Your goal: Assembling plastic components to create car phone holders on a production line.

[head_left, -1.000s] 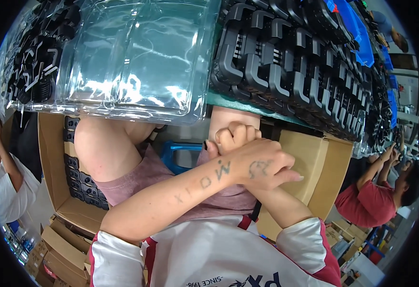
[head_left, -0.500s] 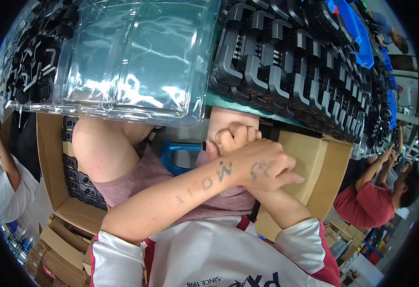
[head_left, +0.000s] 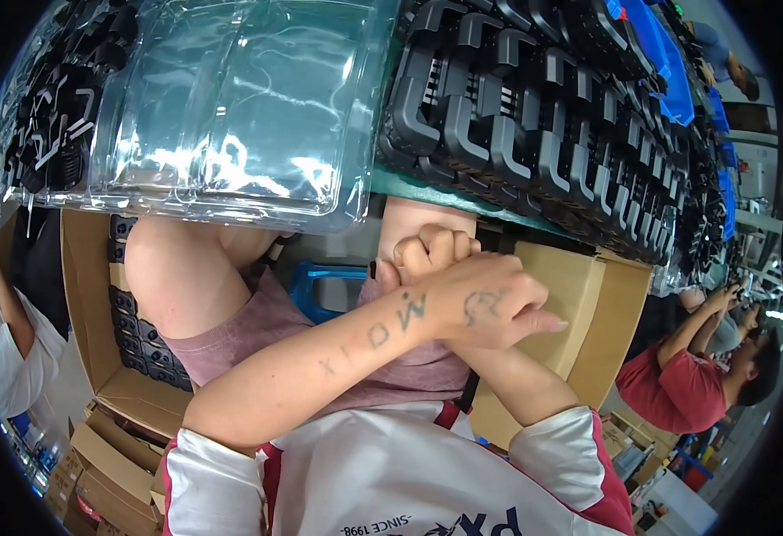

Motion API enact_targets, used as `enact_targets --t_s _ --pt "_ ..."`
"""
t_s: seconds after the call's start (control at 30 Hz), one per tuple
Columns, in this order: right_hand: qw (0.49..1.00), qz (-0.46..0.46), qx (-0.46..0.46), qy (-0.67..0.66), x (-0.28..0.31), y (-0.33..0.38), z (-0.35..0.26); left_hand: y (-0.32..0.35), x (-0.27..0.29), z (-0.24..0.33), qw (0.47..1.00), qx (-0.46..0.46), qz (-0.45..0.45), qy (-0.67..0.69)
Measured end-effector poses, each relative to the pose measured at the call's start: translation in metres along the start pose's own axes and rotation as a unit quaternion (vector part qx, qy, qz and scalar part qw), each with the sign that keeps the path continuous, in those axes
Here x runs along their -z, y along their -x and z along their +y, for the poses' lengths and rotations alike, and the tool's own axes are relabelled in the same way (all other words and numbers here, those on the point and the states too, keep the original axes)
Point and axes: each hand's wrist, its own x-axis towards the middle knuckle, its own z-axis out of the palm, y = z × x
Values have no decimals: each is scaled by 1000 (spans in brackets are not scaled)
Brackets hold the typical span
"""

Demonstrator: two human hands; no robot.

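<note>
My forearms are crossed over my lap, the left on top. My left hand [head_left: 499,299] lies past my right wrist, back of the hand up. Its thumb points right, and its fingers bend down, mostly out of sight; it looks closed, with nothing seen in it. My right hand [head_left: 431,251] comes out from under my left forearm and rests by my bare knee, fingers curled into a loose fist with no object showing. Beyond the hands, a clear plastic tray [head_left: 345,192] and rows of stacked black plastic parts [head_left: 508,147] lie on a green surface [head_left: 427,189].
Open cardboard boxes flank my legs: the left one [head_left: 83,304] holds black parts [head_left: 146,344], the right one [head_left: 619,308] stands by my right arm. A blue frame [head_left: 320,275] shows between my knees. Blue bins [head_left: 668,71] sit far right. Other people work at both sides.
The whole view has shifted slightly, so things appear a little further left. My crossed arms and both hands keep the same pose.
</note>
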Motion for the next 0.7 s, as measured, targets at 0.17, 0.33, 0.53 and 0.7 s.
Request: enact_targets --t_s 0.17,0.33,0.53,0.7 --pt "1000 9 13 23 1 1 0 2 -5 0 998 -51 38 -20" --pt "999 -1 -11 41 7 -2 -1 -9 1 3 1000 7 -4 10" --pt "999 9 -37 11 -2 3 2 -13 -10 6 999 -20 -9 -43" --pt "997 74 -37 -10 7 6 -1 -8 -26 21 992 -36 4 -119"
